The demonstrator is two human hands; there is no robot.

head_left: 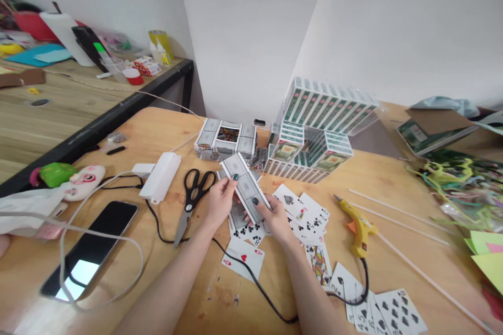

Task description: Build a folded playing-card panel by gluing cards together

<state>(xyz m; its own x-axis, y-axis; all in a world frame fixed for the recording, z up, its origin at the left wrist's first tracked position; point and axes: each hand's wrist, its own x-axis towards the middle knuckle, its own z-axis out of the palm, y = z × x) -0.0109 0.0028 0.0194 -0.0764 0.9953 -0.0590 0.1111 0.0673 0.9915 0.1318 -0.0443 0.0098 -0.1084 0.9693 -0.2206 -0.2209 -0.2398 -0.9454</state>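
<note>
– Looking from where?
– From head height, above the glossy tan wooden table.
– Facing which way?
– Forward and down, toward the plain white wall at twelve o'clock.
– How near?
– Close to the bare left hand and bare right hand, slightly sixward of centre; farther from the black-edged wooden desk at ten o'clock.

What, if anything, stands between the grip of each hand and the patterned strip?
Nothing visible: the left hand and right hand both hold the strip directly, thumbs on its upper face. Loose cards lie below, and the scissors lie left of it, neither in between.
</note>
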